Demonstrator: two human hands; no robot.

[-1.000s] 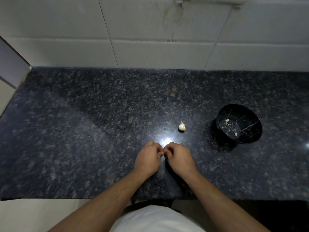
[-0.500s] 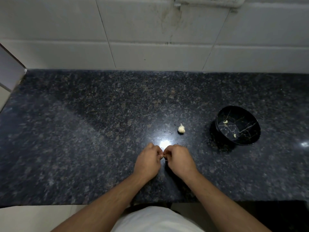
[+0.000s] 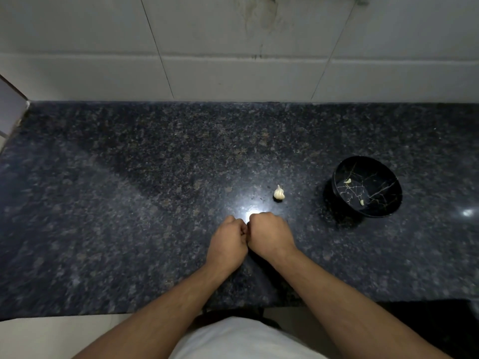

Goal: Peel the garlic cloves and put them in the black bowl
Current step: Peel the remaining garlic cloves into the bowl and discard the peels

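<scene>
speckled dark granite countertop runs out to the left of the hands. the left hand is curled into a loose fist, knuckles touching the right hand, which is curled the same way; whatever they pinch between them is hidden, so i cannot tell what they hold. just beyond the right hand and a little to its right a garlic bulb stands upright on the stone. well to the right of the hands sits the black bowl, with two peeled cloves inside, apart from each other.
</scene>
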